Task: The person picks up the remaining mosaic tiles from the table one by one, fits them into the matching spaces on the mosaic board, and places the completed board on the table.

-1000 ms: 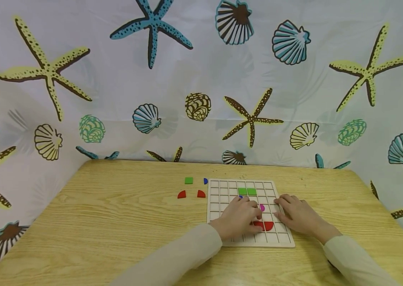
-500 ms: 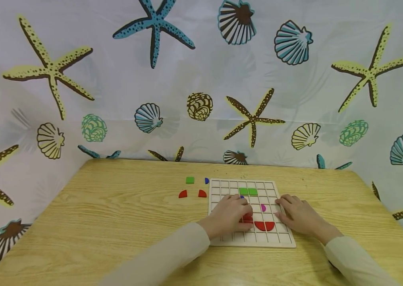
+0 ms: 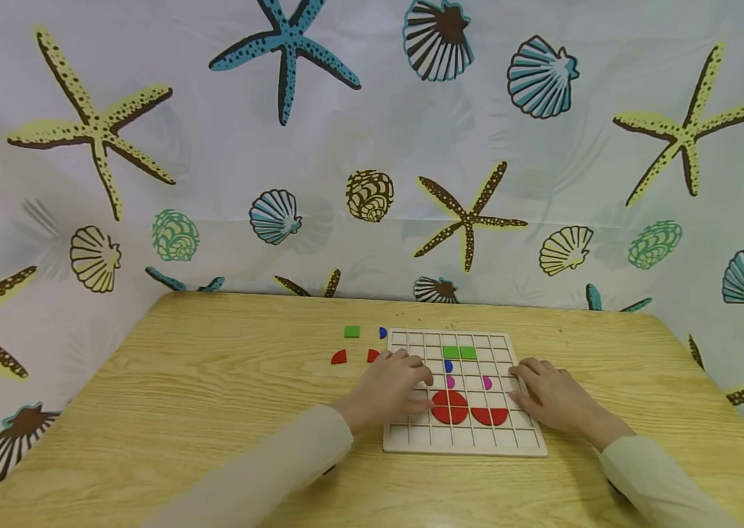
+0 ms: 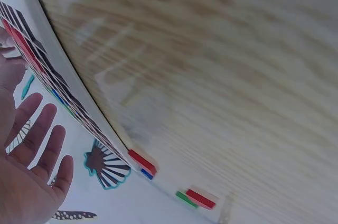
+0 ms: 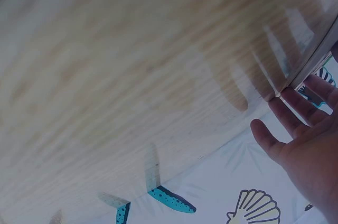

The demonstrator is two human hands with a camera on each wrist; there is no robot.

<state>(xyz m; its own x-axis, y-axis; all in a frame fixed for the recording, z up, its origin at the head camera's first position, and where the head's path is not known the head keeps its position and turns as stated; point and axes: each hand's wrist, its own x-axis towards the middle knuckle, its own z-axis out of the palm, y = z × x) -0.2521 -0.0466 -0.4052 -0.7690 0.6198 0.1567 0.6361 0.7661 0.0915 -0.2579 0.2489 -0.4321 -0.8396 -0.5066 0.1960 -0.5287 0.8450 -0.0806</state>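
A white gridded board point(image 3: 517, 440) lies on the table, bearing colored flat pieces. My left hand point(image 3: 385, 389) hovers over the board's left side, fingers loosely bent and apart; in the left wrist view the left hand point(image 4: 34, 166) shows nothing in its grasp. Just right of its fingertips is a red circle point(image 3: 449, 407) made of quarter pieces. A red half circle point(image 3: 490, 416) sits beside it. Above them are magenta half-rounds point(image 3: 487, 383), a blue half-round point(image 3: 448, 366) and two green squares point(image 3: 460, 353). My right hand point(image 3: 556, 396) rests with its fingertips at the board's right edge.
Left of the board lie a loose green square point(image 3: 352, 331), a small blue half-round point(image 3: 382, 333) and two red quarter pieces point(image 3: 339, 357), one partly behind the left hand. A cloth point(image 3: 319, 147) printed with shells and starfish encloses the wooden table point(image 3: 213, 381) behind and at the sides.
My left hand has moved left off the red pieces, uncovering the full red circle, a magenta half-round and the blue half-round. The right hand stays at the board's edge.
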